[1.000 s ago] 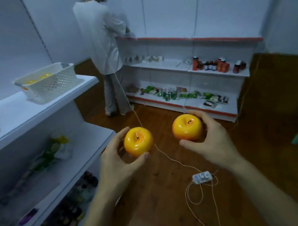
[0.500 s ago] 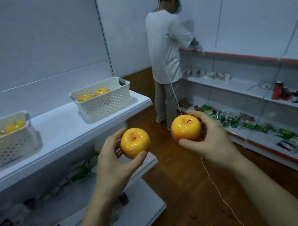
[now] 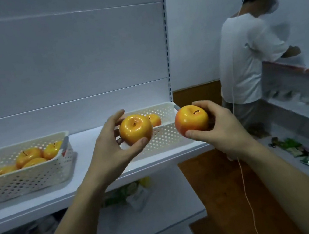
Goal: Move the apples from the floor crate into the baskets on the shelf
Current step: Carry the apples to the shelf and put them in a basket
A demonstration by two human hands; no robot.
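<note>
The person stands at the shelf (image 3: 90, 177) with an apple in each hand. The left hand (image 3: 112, 150) has its fingers (image 3: 116, 116) curled round the back of the left apple (image 3: 136, 129) and the thumb pressed under it, so the fruit is pinched rather than cupped. The right hand (image 3: 218, 127) holds the right apple (image 3: 191, 119) the same way, thumb low, fingers wrapped behind.

Both apples hang in front of the near wall of the right basket (image 3: 164, 135), which sits toward 12 o'clock from the hands and already has at least one apple inside (image 3: 154, 119). The left basket (image 3: 28, 172), off at 9 o'clock, holds several more (image 3: 28, 156). The floor crate is out of sight.

From where I stand, the risk is in the release. The skins look glossy, and a thumb-and-fingertip pinch could let one slip before it clears the rim. The right apple sits at the basket's 3 o'clock end, close to the shelf's end; let go there, it could miss and roll off onto the wooden floor (image 3: 219, 187). Dropped from height, either could knock against the one already in the basket. A thin white cable (image 3: 243, 179) trails below the right wrist and might snag a reach. Another person (image 3: 246, 58) works at 2 o'clock, well apart.
</note>
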